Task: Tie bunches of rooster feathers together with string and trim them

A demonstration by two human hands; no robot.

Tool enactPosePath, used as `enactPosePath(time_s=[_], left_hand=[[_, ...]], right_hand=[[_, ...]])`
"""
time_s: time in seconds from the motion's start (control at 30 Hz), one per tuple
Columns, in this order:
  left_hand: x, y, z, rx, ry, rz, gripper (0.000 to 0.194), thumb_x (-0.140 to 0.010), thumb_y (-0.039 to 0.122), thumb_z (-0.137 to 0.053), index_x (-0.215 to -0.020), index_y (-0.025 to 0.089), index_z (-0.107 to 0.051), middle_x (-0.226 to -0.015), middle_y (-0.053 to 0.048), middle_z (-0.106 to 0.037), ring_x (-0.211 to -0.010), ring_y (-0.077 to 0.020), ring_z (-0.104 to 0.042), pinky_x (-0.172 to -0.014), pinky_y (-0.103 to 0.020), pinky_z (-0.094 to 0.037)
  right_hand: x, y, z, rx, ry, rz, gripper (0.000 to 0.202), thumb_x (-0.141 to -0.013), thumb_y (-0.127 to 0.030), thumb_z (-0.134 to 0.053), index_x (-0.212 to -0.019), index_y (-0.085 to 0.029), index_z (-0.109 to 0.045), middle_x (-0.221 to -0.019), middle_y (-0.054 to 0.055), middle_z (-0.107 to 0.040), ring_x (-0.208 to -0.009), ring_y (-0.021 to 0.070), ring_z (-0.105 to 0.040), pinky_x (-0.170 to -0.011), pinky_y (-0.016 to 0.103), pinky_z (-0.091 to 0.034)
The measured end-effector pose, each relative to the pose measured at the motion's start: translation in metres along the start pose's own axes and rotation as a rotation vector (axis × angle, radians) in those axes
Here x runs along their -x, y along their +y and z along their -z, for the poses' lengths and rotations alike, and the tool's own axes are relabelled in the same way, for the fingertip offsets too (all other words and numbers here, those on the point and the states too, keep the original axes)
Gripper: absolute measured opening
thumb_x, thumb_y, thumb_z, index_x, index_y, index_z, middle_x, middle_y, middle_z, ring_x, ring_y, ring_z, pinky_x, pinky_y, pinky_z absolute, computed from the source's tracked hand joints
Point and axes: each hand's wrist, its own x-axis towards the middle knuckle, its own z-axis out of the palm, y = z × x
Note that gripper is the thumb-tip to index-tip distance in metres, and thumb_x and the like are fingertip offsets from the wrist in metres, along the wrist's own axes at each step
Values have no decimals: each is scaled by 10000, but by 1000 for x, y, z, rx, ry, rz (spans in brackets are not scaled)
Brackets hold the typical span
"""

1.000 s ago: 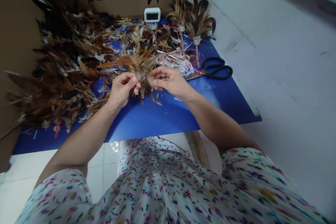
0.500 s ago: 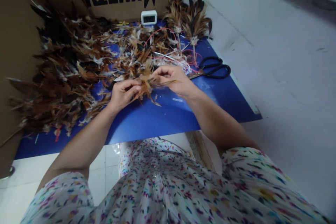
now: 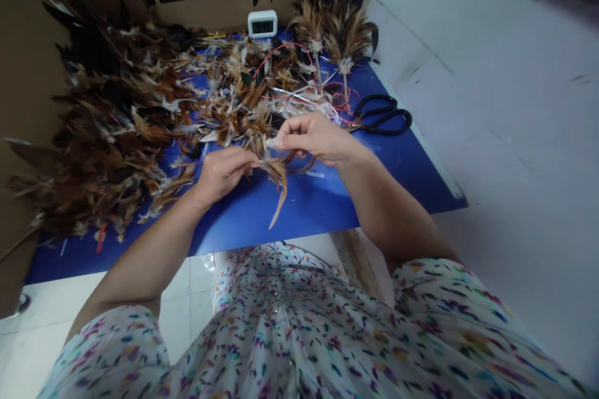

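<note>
My left hand (image 3: 226, 173) is closed in a pinch on a tan feather (image 3: 279, 182), whose long tip curves down over the blue table. Just to its right, my right hand (image 3: 312, 137) pinches a feather with a pale fluffy base (image 3: 269, 144); a thin brown strand curves out below its fingers. The two hands are close together but apart. Beyond them spreads a pile of brown and tan feathers (image 3: 224, 118), and a larger heap of brown and black feathers (image 3: 112, 112) covers the table's left side.
Black-handled scissors (image 3: 384, 117) lie right of my right hand, near white and red strips (image 3: 304, 100). Two feather bunches on sticks (image 3: 345, 37) rest at the back right. A white digital clock (image 3: 262, 24) stands before a cardboard box (image 3: 206, 6). The blue table (image 3: 281, 218) ends before me.
The feathers between my hands have separated: one now hangs down from my left fingers, and a pale base shows at my right fingertips. The view has shifted slightly.
</note>
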Motion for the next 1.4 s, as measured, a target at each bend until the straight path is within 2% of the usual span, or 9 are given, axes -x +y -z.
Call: enactPosePath(time_s=[0.1, 0.27, 0.43, 0.83, 1.13, 1.4], left_hand=[[2, 1, 1, -125, 38, -132, 186, -955, 196, -582, -880, 178, -752, -796, -52, -757, -738, -120, -706, -679, -199, -512], [3, 1, 3, -356, 104, -297, 168, -966, 164, -563, -924, 169, -726, -787, -43, -744, -723, -117, -698, -656, -216, -514], [3, 4, 6, -401, 100, -404, 136, -927, 108, -590, -1003, 147, -696, -832, -64, -752, -715, -139, -688, -633, -245, -507], [2, 8, 9, -398, 61, -443, 191, -923, 86, -572, -1059, 136, -698, -864, -91, -759, -748, -153, -697, -646, -257, -512], [4, 6, 8, -439, 49, -429, 209, -955, 121, -538, -1058, 157, -716, -862, -88, -755, -764, -148, -694, -647, -259, -514], [1, 8, 11, -481, 65, -473, 219, -920, 86, -566, -1082, 146, -700, -866, -92, -753, -745, -162, -678, -638, -281, -503]], right_hand=[[2, -1, -5, 2, -66, -79, 229, -743, -251, -823, -687, -128, -638, -527, -56, -531, -439, 27, -396, -402, 172, -275], [1, 3, -9, -15, -151, -135, 232, -740, -250, -826, -674, -121, -644, -460, -77, -486, -406, 14, -349, -392, 158, -224], [-1, 7, -12, -39, -179, -188, 156, -744, -177, -769, -664, -131, -644, -430, -76, -481, -393, 23, -343, -388, 160, -207], [-2, 2, -16, -63, -110, -252, 166, -732, -51, -653, -600, -137, -600, -465, -62, -502, -398, 23, -346, -401, 166, -213], [-3, 3, -19, -63, -85, -267, 183, -721, -36, -622, -574, -139, -589, -422, -71, -474, -374, 21, -330, -378, 155, -200], [0, -4, -28, -75, -67, -297, 257, -730, -26, -596, -508, -142, -542, -359, -82, -412, -326, 15, -284, -336, 148, -185]])
